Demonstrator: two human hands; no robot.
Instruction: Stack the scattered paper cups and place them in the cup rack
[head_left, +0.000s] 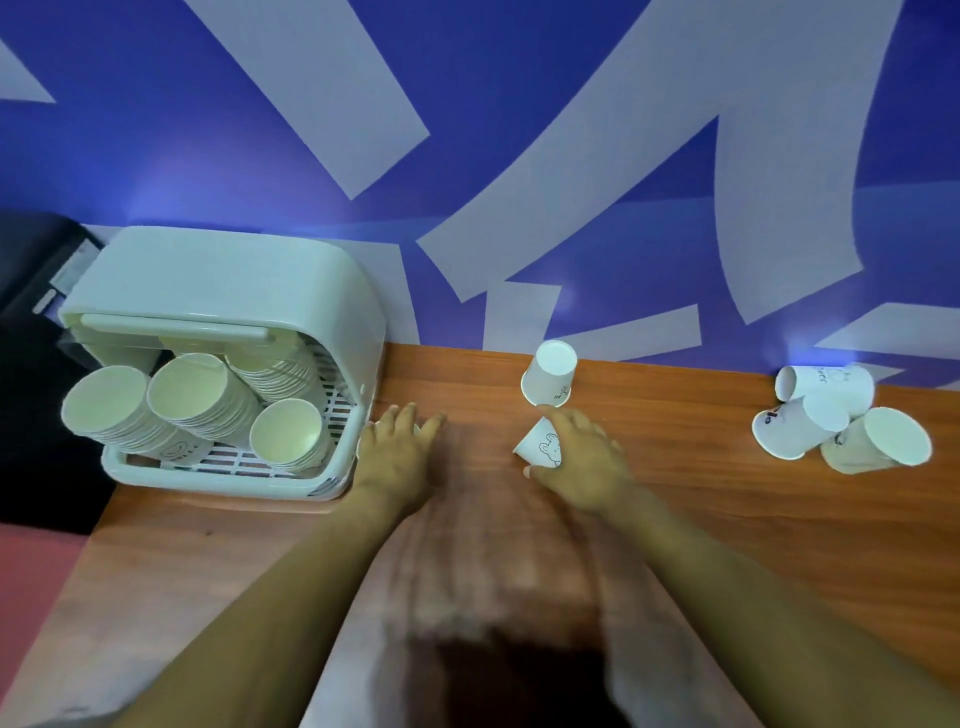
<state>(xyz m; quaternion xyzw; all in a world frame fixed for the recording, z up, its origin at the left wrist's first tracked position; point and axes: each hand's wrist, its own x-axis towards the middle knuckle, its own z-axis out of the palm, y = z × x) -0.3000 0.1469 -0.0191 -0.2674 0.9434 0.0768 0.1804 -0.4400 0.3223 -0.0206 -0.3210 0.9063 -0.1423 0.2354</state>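
Note:
My right hand (584, 465) grips a white paper cup (543, 448) with a small drawing, lying on its side on the wooden table (675, 519). Just beyond it stands another paper cup (550, 375), upside down. My left hand (400, 447) lies over a mostly hidden white cup (371, 427) beside the rack, fingers draped round it. The white cup rack (218, 291) stands at the table's left end and holds three tilted stacks of cups (208, 400). Three more cups (831, 421) lie in a heap at the far right.
A blue and white patterned wall (519, 156) rises directly behind the table. A black object (36, 291) sits left of the rack. The table's left edge drops to a dark floor and a pink surface (36, 561).

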